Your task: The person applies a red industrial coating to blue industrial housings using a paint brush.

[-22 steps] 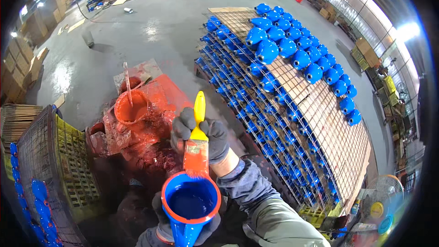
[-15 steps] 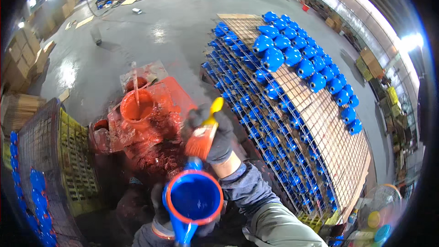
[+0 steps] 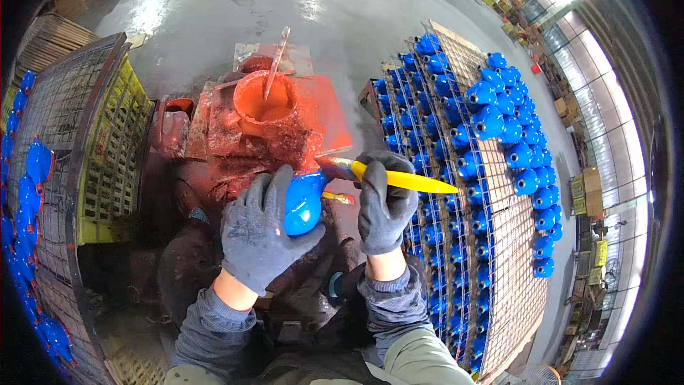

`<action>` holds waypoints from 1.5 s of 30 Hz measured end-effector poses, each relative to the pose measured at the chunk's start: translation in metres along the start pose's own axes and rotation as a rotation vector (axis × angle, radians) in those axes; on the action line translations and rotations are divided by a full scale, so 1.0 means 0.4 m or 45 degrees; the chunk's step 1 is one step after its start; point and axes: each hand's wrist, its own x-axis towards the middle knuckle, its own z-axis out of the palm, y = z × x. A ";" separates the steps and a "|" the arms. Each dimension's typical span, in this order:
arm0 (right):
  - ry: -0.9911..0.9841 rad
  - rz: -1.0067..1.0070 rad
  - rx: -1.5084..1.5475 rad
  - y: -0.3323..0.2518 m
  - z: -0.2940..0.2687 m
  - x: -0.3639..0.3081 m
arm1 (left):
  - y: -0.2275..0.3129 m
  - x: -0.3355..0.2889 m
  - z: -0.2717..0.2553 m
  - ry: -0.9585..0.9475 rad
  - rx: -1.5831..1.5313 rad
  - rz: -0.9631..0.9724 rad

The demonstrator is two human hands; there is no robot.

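My left hand (image 3: pixel 262 232), in a dark grey glove, grips a glossy blue pipe housing (image 3: pixel 303 207) with a round body and narrow neck. Its open mouth is turned out of sight. In my gloved right hand (image 3: pixel 387 203) is a paintbrush (image 3: pixel 410 180), its yellow handle pointing right and its red-stained bristles to the left, close to the housing's neck. Whether the bristles touch the blue surface I cannot tell. Beyond both hands stands a red paint bucket (image 3: pixel 242 103) with a stick (image 3: pixel 276 64) leaning in it. A small yellow and red piece (image 3: pixel 340 198) shows below the housing.
Red paint covers the board (image 3: pixel 324 110) around the bucket. At right, a tall stack of wire racks (image 3: pixel 509 235) carries many blue housings (image 3: pixel 527 182). To the left stand a wire rack (image 3: pixel 53 164) with blue pieces and a yellow plastic crate (image 3: pixel 114 150).
The housing has been turned so its red-rimmed mouth no longer faces up. The brush has swung from bristles downward to nearly level, beside the neck. The whole view has shifted.
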 end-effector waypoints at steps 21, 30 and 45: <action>-0.013 0.117 0.328 0.024 -0.020 0.026 | -0.023 0.017 -0.016 -0.334 -2.126 -0.851; -0.217 1.066 1.580 0.239 -0.004 -0.027 | -0.006 -0.020 0.053 -0.571 -3.447 -0.793; 0.012 0.294 0.208 0.009 0.006 0.026 | -0.046 0.001 0.073 -0.213 -0.739 -0.353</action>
